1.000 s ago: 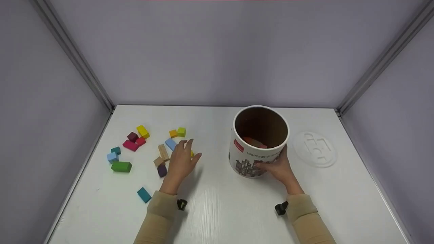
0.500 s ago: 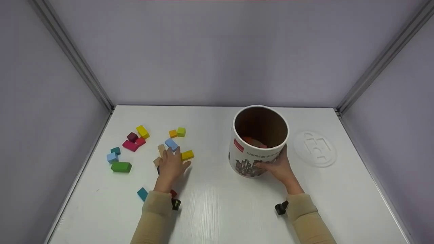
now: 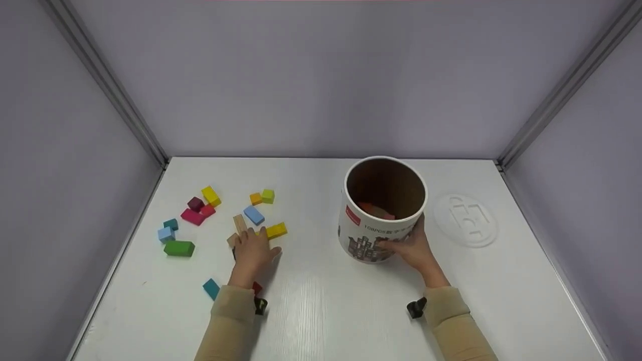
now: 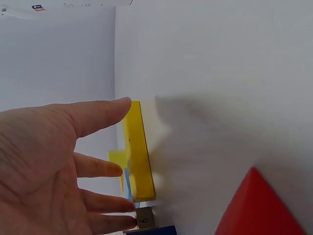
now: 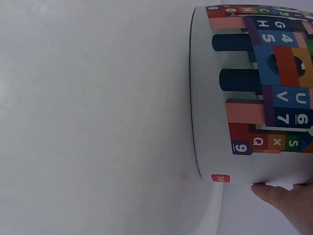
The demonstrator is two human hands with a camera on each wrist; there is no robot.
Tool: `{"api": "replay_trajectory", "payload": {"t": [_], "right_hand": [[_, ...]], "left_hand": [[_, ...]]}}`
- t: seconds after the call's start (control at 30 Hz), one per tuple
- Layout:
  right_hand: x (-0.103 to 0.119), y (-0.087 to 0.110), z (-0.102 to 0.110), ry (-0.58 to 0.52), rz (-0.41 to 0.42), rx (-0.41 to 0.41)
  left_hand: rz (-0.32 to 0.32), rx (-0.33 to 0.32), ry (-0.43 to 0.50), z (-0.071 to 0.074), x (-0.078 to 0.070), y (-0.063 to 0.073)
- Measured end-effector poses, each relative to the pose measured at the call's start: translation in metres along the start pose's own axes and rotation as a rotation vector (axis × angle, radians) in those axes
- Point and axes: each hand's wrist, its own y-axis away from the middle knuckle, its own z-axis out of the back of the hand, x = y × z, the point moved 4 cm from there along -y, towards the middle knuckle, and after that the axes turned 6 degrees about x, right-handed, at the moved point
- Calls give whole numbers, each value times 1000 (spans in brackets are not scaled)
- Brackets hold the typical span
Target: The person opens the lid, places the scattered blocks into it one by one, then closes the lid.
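Observation:
My left hand (image 3: 252, 254) reaches low over the toy blocks, its fingers extended and the thumb apart. Beyond its fingertips lie a long yellow block (image 3: 276, 230) and a plain wooden block (image 3: 239, 223). In the left wrist view, the thumb and fingers are beside the yellow block (image 4: 139, 152), with nothing pinched; whether they touch it I cannot tell. A dark blue block (image 4: 151, 230) shows at the lowest finger. My right hand (image 3: 414, 250) grips the side of a white printed bucket (image 3: 353, 235), thumb in front. Reddish blocks (image 3: 376, 210) lie inside the bucket, which stands open at the top.
A clear round lid (image 3: 466, 220) lies right of the bucket. Farther left are more blocks, among them a green one (image 3: 179, 248) and a teal one (image 3: 211, 289). A red pointed block (image 4: 259, 210) sits near my left wrist. Walls enclose the white table.
My left hand has moved left and toward me, then slightly lower, uncovering the yellow and light blue blocks. My right hand and the bucket have stayed still.

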Motion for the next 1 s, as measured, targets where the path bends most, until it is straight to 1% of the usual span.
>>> {"api": "replay_trajectory", "payload": {"t": [0.13,0.23,0.4,0.47,0.63,0.73,0.83,1.0], "right_hand": [[1,1,-1,19,-14,-3],[0,1,-1,20,-26,-6],[-27,-4,3,23,-14,-26],[-32,-5,3,29,-6,-28],[-7,0,0,22,1,-11],[0,1,-1,24,-8,-4],[1,0,-1,26,-13,-3],[0,0,-1,21,-5,-1]], "left_hand": [[-27,-35,-37,-2,-1,2],[-37,-47,-36,-3,-2,2],[-58,-69,-47,-3,-3,3],[-75,-89,-57,-4,-4,3],[-120,-158,-104,-4,-8,5],[-139,-187,-132,-4,-10,4],[-144,-192,-132,-4,-12,2],[-130,-155,-98,-6,-15,1]]}}
